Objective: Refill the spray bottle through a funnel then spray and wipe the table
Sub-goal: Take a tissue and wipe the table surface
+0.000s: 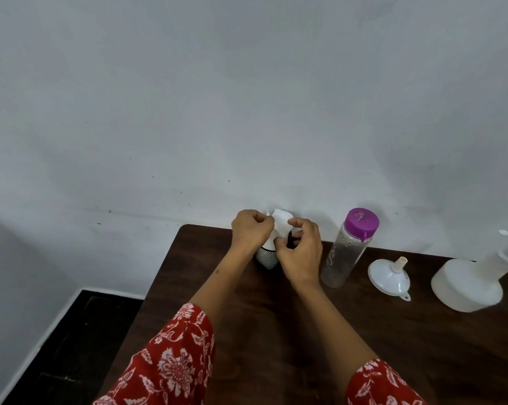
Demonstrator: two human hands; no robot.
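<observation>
Dark wood, the table (276, 331) fills the lower right of your view, set against a grey wall (246, 97). Your two hands meet at its far edge, at about 12 o'clock from you. Your left hand (251, 230) and right hand (301, 252) both pinch a white tissue (280, 223), fingers closed on it from either side, just above a mesh-sided holder (265, 258) standing under them.

Everything for the refill lies to the right of your hands, at about 3 o'clock from them. Nearest, just beside your right wrist, stands a clear bottle (344, 252) with a purple cap (361, 221). Beyond it the white funnel (388, 276) rests mouth down, spout up. Farthest out, near the frame's right edge and well apart from both hands, is the white spray bottle (469, 285), its trigger head partly cut off.

Red floral sleeves (170, 363) cover your forearms.
</observation>
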